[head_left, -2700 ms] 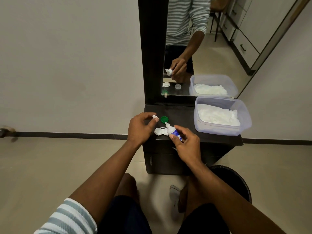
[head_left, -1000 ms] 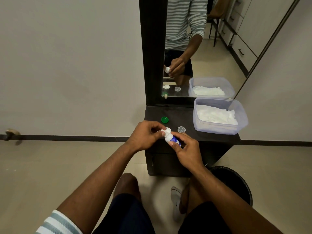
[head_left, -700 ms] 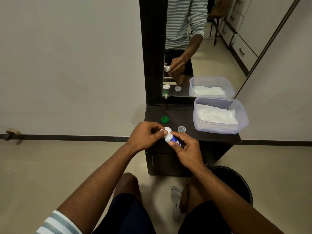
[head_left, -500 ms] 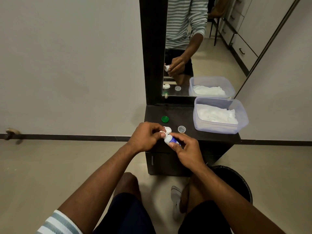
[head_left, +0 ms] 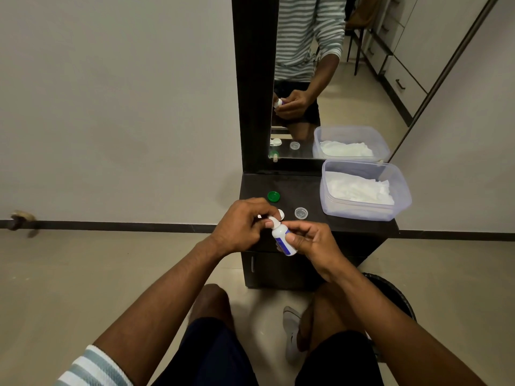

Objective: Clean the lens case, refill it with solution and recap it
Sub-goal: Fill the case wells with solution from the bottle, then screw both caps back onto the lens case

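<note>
My right hand (head_left: 309, 242) grips a small white solution bottle with a blue label (head_left: 282, 240), held tilted over the front edge of the dark cabinet top (head_left: 306, 190). My left hand (head_left: 242, 224) pinches the bottle's white cap (head_left: 272, 219) at its top end. The white lens case (head_left: 281, 214) lies on the cabinet just behind my fingers, mostly hidden by them. A green case cap (head_left: 273, 196) lies further back on the left. A clear case cap (head_left: 301, 213) lies to the right of the case.
A clear plastic tub of white tissues (head_left: 362, 190) stands at the right of the cabinet top. A tall mirror (head_left: 320, 79) rises behind it. A black bin (head_left: 395, 296) sits on the floor at the right, by my knees.
The bottle was tipped over the lens case with my left hand holding its cap aside; both hands have since come together at the front edge, and my left fingers are on the bottle's top.
</note>
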